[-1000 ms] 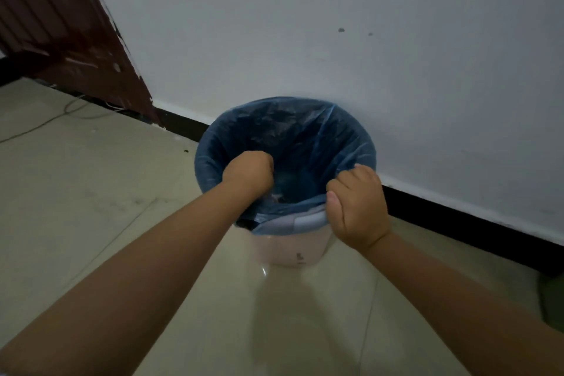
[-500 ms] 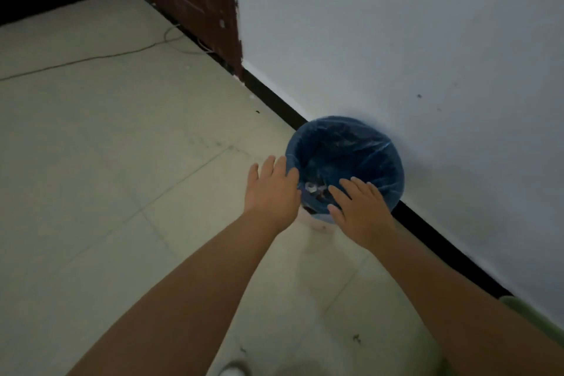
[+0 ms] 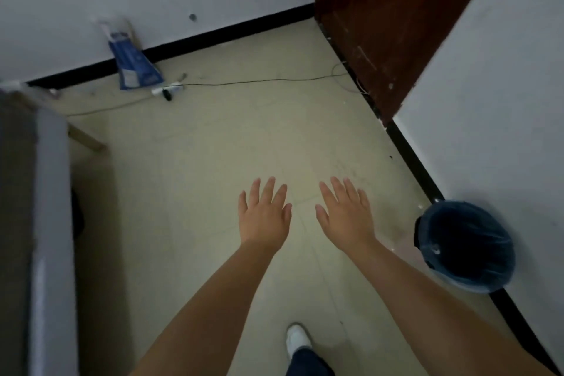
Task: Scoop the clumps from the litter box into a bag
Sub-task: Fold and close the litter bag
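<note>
A: Hands? Bag?

B: Left hand (image 3: 265,217) and right hand (image 3: 346,214) empty, fingers straight and spread, over bare floor (image 3: 213,162); blue bag (image 3: 465,246) lines a bin against the right wall; litter box not in view.

A: Advice?

B: Locate box and scoop first; mind the cable (image 3: 259,81) crossing pale tiles near the brown door (image 3: 396,24).

A bare home room: tiled floor (image 3: 213,146), wooden door (image 3: 381,24), lined bin (image 3: 464,247).

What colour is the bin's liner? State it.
Blue: a translucent blue liner folded over the bin rim, by the right wall. Head view, the only one.
</note>
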A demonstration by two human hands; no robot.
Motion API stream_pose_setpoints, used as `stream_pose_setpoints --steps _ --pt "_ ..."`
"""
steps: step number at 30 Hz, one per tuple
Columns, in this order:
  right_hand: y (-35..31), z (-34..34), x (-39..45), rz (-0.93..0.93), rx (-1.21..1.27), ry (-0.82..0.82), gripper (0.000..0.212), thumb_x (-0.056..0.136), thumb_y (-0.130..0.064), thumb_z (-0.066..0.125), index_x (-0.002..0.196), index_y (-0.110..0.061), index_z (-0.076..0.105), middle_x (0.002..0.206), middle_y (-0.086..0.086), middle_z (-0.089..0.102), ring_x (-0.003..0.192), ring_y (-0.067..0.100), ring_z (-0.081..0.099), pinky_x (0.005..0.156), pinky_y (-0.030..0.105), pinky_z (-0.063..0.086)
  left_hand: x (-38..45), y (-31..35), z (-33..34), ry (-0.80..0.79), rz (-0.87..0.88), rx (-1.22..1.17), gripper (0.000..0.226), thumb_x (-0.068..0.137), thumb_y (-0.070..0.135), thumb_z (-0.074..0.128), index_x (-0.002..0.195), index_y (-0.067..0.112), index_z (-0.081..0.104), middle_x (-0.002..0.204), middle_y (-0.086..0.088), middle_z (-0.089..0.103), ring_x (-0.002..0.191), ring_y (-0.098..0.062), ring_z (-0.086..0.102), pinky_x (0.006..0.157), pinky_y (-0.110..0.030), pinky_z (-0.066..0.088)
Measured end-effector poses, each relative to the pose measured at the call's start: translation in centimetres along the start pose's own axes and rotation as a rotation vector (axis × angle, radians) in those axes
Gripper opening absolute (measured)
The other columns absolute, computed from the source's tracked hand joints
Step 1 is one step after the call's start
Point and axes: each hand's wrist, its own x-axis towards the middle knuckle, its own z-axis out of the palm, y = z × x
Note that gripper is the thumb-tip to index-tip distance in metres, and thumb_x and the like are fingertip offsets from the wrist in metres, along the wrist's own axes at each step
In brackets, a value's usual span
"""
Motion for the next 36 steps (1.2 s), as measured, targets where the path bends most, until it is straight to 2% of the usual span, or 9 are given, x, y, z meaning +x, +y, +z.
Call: stream_pose_setpoints --steps 3,9,17,22,27,31,34,36 --pt "-5.7 -2.0 3.2 -0.059 -0.021 -0.038 0.052 0.099 -0.037 0.024 0.148 -0.022 0.013 0.158 0.001 0.009 0.146 0.02 0.002 0.119 0.04 0.004 0.8 -5.3 -3.5 0.008 -0.107 -0.028 0.049 0.102 0.039 0.018 0.149 0.028 0.015 0.159 0.004 0.005 0.147 -0.022 -0.004 0.119 -0.042 0.001" --pt "-13.8 -5.1 12.1 -0.18 -0.056 -0.072 0.052 0.099 -0.036 0.026 0.148 -0.021 0.016 0.158 0.002 0.011 0.146 0.021 0.004 0.119 0.04 0.004 6.1 -13.0 -8.3 0.023 -0.281 -0.079 0.049 0.102 0.038 0.02 0.149 0.027 0.017 0.159 0.004 0.007 0.147 -0.022 -0.002 0.119 -0.042 0.003" --pt "-23.7 -11.6 31.2 -0.37 -0.137 -0.119 0.052 0.099 -0.035 0.027 0.147 -0.019 0.019 0.157 0.002 0.016 0.146 0.02 0.008 0.118 0.038 0.009 19.8 -22.8 -17.4 0.044 -0.506 -0.175 0.047 0.102 0.034 0.024 0.148 0.025 0.02 0.159 0.003 0.009 0.147 -0.022 0.002 0.119 -0.041 0.005" --pt "-30.8 -16.5 42.3 -0.456 -0.175 -0.084 0.058 0.093 -0.04 0.017 0.145 -0.016 0.024 0.155 0.004 0.022 0.145 0.021 0.014 0.116 0.037 0.015 28.0 -29.0 -24.1 0.1 -0.566 -0.209 0.047 0.101 0.033 0.026 0.147 0.025 0.022 0.158 0.002 0.011 0.147 -0.022 0.004 0.118 -0.041 0.007" --pt "-38.6 -18.7 52.9 -0.513 -0.199 -0.062 0.049 0.098 -0.032 0.032 0.144 -0.014 0.028 0.154 0.005 0.023 0.143 0.022 0.018 0.114 0.036 0.021 36.4 -36.7 -28.4 0.118 -0.643 -0.279 0.047 0.101 0.032 0.026 0.147 0.024 0.022 0.159 0.0 0.007 0.147 -0.022 0.002 0.119 -0.041 0.006" --pt "-45.7 -19.6 61.3 -0.533 -0.223 -0.058 0.056 0.093 -0.037 0.02 0.14 -0.011 0.034 0.149 0.008 0.031 0.138 0.023 0.028 0.11 0.035 0.029 43.6 -43.9 -31.9 0.122 -0.659 -0.318 0.047 0.101 0.031 0.027 0.147 0.023 0.023 0.159 0.0 0.007 0.147 -0.021 0.002 0.119 -0.041 0.008" --pt "-51.3 -20.5 67.9 -0.508 -0.23 -0.058 0.044 0.096 -0.028 0.034 0.136 -0.009 0.038 0.142 0.009 0.039 0.129 0.024 0.036 0.1 0.033 0.037 49.1 -50.0 -35.0 0.118 -0.638 -0.308 0.047 0.101 0.03 0.028 0.147 0.023 0.024 0.159 -0.001 0.008 0.147 -0.021 0.003 0.119 -0.041 0.008" --pt "-54.9 -21.4 72.2 -0.502 -0.21 -0.057 0.039 0.096 -0.024 0.036 0.13 -0.008 0.042 0.136 0.009 0.044 0.123 0.025 0.04 0.094 0.032 0.039 52.8 -53.9 -37.4 0.129 -0.631 -0.287 0.047 0.101 0.031 0.028 0.147 0.023 0.025 0.159 -0.002 0.009 0.147 -0.022 0.003 0.119 -0.041 0.009"
